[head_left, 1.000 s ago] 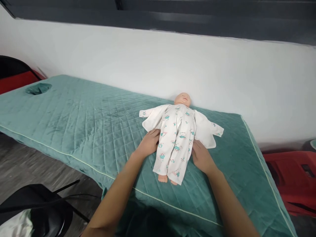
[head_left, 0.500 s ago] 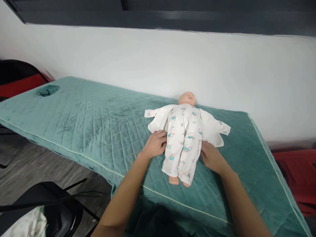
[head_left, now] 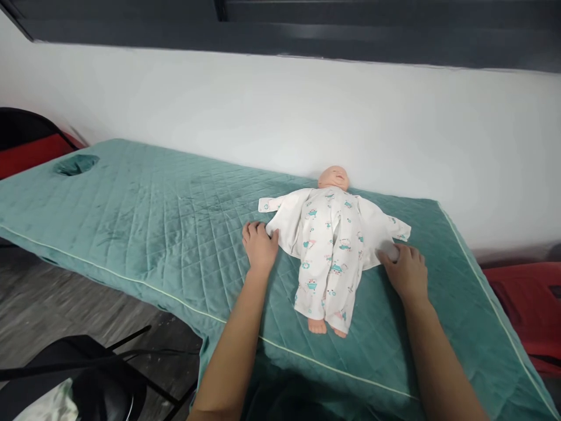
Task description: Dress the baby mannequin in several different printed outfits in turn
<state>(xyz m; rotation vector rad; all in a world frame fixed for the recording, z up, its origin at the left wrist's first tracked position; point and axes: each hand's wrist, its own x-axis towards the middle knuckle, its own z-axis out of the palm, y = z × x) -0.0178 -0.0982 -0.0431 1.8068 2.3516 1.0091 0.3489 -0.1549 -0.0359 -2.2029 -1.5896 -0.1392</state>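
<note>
Behind the doll, white wall.

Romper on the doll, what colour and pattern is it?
The romper is white with small teal and pink cartoon prints, which the head view shows clearly.

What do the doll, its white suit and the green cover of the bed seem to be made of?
The doll looks like moulded plastic or vinyl: its head and feet are smooth and evenly coloured. The suit seems thin printed fabric, maybe cotton: it lies limp and creased. The cover is quilted fabric, perhaps velvet: stitched diamonds, darker brushed patches.
</note>
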